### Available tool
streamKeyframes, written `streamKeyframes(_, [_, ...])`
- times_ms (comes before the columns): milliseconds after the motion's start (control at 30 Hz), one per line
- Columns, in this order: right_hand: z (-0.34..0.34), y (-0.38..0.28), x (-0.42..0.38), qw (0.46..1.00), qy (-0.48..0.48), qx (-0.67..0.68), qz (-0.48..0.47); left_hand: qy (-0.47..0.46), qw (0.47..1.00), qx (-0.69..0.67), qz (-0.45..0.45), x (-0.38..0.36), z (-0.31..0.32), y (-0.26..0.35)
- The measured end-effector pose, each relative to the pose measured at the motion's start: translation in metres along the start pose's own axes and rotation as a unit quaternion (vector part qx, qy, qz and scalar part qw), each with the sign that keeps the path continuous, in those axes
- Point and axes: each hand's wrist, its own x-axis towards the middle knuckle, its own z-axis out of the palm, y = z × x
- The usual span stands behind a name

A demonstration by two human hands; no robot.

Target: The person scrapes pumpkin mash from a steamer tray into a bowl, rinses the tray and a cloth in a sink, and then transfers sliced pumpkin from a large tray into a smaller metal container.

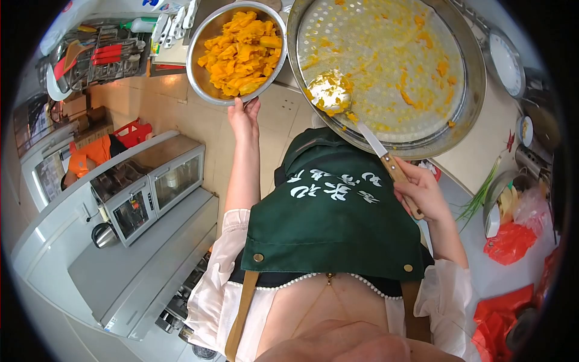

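My left hand [244,117] is closed on the near rim of a round metal bowl [192,66]. Soft orange chunks that look like cooked pumpkin [241,51] fill the bowl. In my right hand [422,187] is the wooden handle of a large metal spoon [374,142], fingers wrapped round it. The spoon's shiny head lies over the left part of a wide round perforated steamer tray [386,66], with orange bits on and around it. Orange smears and scraps are scattered across the tray. The bowl stands just left of the tray.
A rack with red-handled tools [108,54] is at upper left. Below it are glass-door cabinets [175,172] and a metal kettle [105,235]. Rightward lie green onions [482,193], a red plastic bag [511,242] and a white plate [505,63]. A person in orange [90,155] is at far left.
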Motion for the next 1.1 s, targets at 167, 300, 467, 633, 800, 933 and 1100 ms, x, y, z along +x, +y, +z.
streamKeyframes(167, [-0.009, -0.013, -0.003, 0.990, -0.051, 0.132, 0.008, 0.005, 1.000, -0.003, 0.000, -0.003, 0.004, 0.002])
streamKeyframes(300, [0.009, -0.036, 0.003, 0.992, -0.026, 0.023, -0.121, 0.004, 1.000, -0.003, 0.009, -0.004, 0.005, 0.002])
streamKeyframes(467, [0.070, -0.062, 0.031, 0.922, 0.015, -0.196, -0.333, -0.004, 1.000, -0.011, 0.012, -0.001, 0.001, -0.002])
streamKeyframes(633, [0.088, -0.023, 0.144, 0.648, 0.133, -0.554, -0.505, 0.006, 1.000, -0.009, 0.011, -0.006, 0.003, 0.000])
streamKeyframes(800, [0.081, -0.019, 0.146, 0.725, 0.093, -0.449, -0.513, -0.018, 1.000, -0.002, 0.013, -0.002, 0.001, -0.001])
streamKeyframes(933, [0.048, -0.038, 0.091, 0.926, 0.020, -0.206, -0.315, -0.012, 1.000, 0.000, 0.010, -0.003, 0.004, -0.002])
streamKeyframes(1100, [-0.027, -0.018, 0.031, 0.974, 0.082, -0.097, -0.188, -0.015, 1.000, 0.023, 0.002, 0.000, -0.003, -0.001])
